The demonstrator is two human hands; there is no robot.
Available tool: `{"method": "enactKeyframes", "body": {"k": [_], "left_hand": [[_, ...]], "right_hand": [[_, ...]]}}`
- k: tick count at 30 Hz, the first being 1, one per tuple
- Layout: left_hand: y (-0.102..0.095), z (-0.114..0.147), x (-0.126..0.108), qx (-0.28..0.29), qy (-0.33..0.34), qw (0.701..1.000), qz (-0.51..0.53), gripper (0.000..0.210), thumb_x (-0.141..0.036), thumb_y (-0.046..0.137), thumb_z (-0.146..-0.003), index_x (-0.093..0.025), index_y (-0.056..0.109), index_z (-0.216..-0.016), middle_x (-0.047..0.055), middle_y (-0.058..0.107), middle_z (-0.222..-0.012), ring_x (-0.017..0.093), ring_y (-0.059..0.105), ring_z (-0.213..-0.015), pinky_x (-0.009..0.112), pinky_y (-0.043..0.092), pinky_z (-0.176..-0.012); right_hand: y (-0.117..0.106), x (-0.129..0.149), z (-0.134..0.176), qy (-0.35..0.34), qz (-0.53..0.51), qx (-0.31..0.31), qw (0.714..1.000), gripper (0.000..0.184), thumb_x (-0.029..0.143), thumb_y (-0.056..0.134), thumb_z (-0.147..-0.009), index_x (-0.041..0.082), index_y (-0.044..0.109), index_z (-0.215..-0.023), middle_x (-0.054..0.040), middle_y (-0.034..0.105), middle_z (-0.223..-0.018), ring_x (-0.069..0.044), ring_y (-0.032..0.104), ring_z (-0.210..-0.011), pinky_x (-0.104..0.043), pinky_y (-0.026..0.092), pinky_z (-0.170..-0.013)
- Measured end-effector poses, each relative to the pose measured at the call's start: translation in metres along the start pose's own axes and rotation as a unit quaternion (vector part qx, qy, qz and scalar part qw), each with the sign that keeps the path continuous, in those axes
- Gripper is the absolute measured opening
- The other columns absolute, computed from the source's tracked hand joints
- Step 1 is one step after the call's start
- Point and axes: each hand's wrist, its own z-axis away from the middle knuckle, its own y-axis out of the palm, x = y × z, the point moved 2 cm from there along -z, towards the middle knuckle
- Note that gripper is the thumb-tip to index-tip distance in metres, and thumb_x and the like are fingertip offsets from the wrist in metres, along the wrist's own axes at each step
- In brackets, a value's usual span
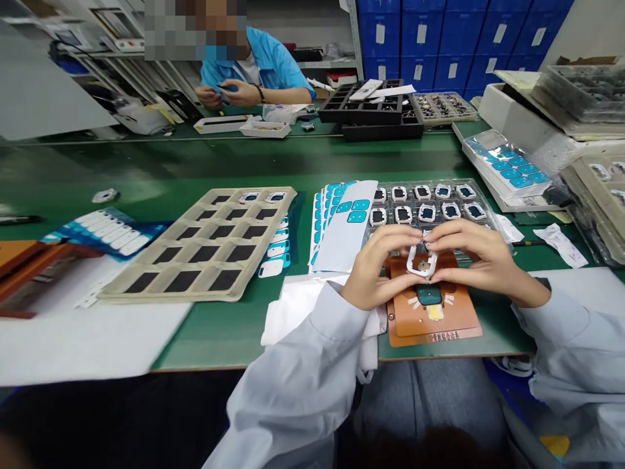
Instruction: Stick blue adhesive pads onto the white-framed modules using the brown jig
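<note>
My left hand and my right hand meet over a small white frame-shaped part, each pinching one side of it. The part hangs just above an orange fixture plate that carries a dark teal pad. Right behind my hands lies a clear blister tray with rows of similar small parts. Sheets of teal stickers lie to the left of that tray.
A beige tray with dark pockets sits on the green bench at left, with blue sticker strips beyond it. White paper covers the near left. A person in blue works opposite. Black trays and stacked trays fill the right.
</note>
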Motion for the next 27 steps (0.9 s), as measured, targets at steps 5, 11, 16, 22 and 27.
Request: {"method": "enactKeyframes", "body": {"k": [5, 11, 16, 22, 27], "left_hand": [[0.004, 0.006, 0.005, -0.005, -0.077, 0.993, 0.094, 0.076, -0.032, 0.081, -0.079, -0.033, 0.041, -0.143, 0.010, 0.053, -0.136, 0.022, 0.061, -0.114, 0.028, 0.058, -0.082], [0.007, 0.006, 0.005, 0.007, -0.105, 0.983, 0.149, 0.072, -0.034, 0.080, -0.079, -0.032, 0.044, -0.141, 0.007, 0.061, -0.126, 0.021, 0.061, -0.116, 0.029, 0.057, -0.090], [0.003, 0.004, 0.004, -0.027, -0.090, 0.992, 0.090, 0.047, -0.036, 0.087, -0.069, -0.022, 0.064, -0.108, 0.006, 0.052, -0.118, 0.016, 0.061, -0.100, 0.025, 0.059, -0.078], [0.002, 0.004, 0.005, -0.014, -0.071, 0.997, 0.032, 0.050, -0.049, 0.081, -0.072, -0.020, 0.063, -0.108, 0.006, 0.057, -0.104, 0.017, 0.059, -0.097, 0.030, 0.055, -0.080], [0.002, -0.002, 0.006, 0.044, -0.063, 0.996, -0.045, 0.062, -0.061, 0.075, -0.073, -0.021, 0.059, -0.118, 0.011, 0.062, -0.117, 0.025, 0.058, -0.112, 0.044, 0.048, -0.098]], "right_hand": [[0.009, 0.008, 0.004, 0.040, -0.088, 0.025, 0.995, 0.067, 0.032, 0.076, -0.087, 0.027, 0.045, -0.147, -0.0107, 0.056, -0.140, -0.027, 0.054, -0.128, -0.041, 0.052, -0.104], [0.008, 0.009, 0.002, 0.000, -0.020, -0.073, 0.997, 0.045, 0.024, 0.074, -0.087, 0.030, 0.059, -0.129, -0.0080, 0.061, -0.121, -0.025, 0.059, -0.114, -0.042, 0.053, -0.098], [0.010, 0.005, 0.001, 0.016, 0.013, -0.011, 1.000, 0.027, 0.026, 0.068, -0.092, 0.023, 0.066, -0.119, -0.0115, 0.061, -0.118, -0.024, 0.060, -0.112, -0.040, 0.054, -0.095], [0.015, 0.006, 0.002, 0.046, -0.026, 0.011, 0.999, 0.026, 0.023, 0.067, -0.093, 0.021, 0.067, -0.118, -0.0132, 0.061, -0.129, -0.024, 0.061, -0.117, -0.038, 0.054, -0.097], [0.011, 0.003, 0.004, 0.050, -0.002, -0.006, 0.999, 0.021, 0.022, 0.071, -0.088, 0.020, 0.072, -0.108, -0.0113, 0.068, -0.118, -0.022, 0.067, -0.106, -0.034, 0.057, -0.090]]}}
